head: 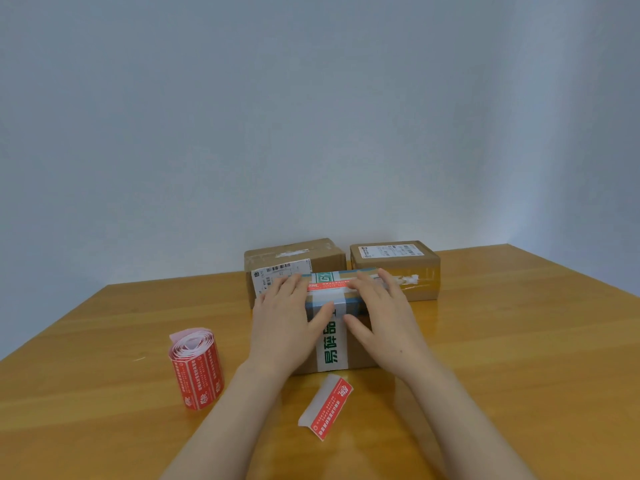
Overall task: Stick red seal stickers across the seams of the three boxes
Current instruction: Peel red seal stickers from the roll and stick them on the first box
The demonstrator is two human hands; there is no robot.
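A cardboard box (360, 351) with white tape and green characters stands nearest me. A red seal sticker (330, 285) lies across its top. My left hand (285, 318) rests flat on the box's left part, fingers straight and pressing at the sticker's left end. On the right part lies my right hand (379, 313), fingers straight on the sticker's right end. Two more cardboard boxes stand behind: one at the back left (294, 252) with a white label, one at the back right (398, 258). A roll of red stickers (195, 368) stands to the left.
A loose piece of red sticker on white backing (325, 407) lies on the wooden table (519, 358) in front of the near box. A plain pale wall rises behind the table's far edge.
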